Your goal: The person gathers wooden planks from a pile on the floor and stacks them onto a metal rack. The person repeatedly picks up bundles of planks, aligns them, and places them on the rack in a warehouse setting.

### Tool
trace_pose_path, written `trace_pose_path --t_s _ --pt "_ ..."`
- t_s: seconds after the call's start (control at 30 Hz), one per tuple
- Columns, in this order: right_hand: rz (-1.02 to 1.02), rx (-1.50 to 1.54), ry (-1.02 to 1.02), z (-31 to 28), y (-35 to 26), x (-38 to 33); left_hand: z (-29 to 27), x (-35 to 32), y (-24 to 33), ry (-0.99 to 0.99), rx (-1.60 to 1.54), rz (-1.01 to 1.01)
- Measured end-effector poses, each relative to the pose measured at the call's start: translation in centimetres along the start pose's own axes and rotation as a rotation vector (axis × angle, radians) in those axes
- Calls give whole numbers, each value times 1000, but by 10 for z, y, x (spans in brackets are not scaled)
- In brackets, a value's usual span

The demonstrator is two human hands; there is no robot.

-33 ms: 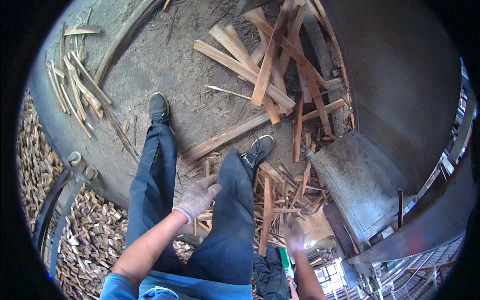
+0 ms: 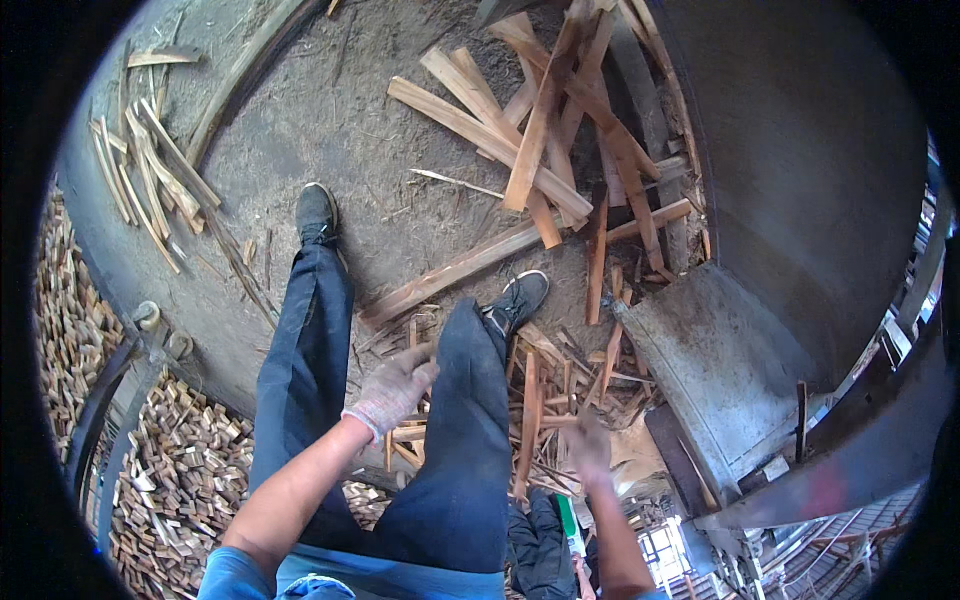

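Wood slat [image 2: 529,425] just L of R hand [image 2: 590,447], latter blurred, can't tell grip, gloved L hand [image 2: 392,390] loosely spread nr R trouser leg [image 2: 462,430], L forearm [image 2: 300,485] angled up-right

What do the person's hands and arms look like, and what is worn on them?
The left hand wears a pale glove with a pinkish cuff. The right hand is blurred, so its covering is unclear. The left forearm is bare below a blue sleeve.
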State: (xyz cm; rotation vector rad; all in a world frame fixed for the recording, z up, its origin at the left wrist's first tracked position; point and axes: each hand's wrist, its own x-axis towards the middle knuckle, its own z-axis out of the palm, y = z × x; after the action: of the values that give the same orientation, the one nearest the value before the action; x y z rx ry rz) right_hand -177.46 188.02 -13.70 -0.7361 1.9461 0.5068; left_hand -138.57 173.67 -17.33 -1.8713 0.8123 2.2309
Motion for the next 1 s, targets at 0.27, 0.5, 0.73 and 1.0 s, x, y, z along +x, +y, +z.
trace_pose_path --t_s 0.27,0.5,0.73,1.0 --pt "-112 -238 328 -12 -89 329 -46 15 -5 210 -174 68" --pt "-271 -227 428 -24 -125 397 -66 -6 32 85 -285 161" --pt "-460 -279 607 26 -38 244 -48 10 20 63 -208 38" --pt "-68 -235 -11 27 53 138 -33 44 34 -33 5 107"
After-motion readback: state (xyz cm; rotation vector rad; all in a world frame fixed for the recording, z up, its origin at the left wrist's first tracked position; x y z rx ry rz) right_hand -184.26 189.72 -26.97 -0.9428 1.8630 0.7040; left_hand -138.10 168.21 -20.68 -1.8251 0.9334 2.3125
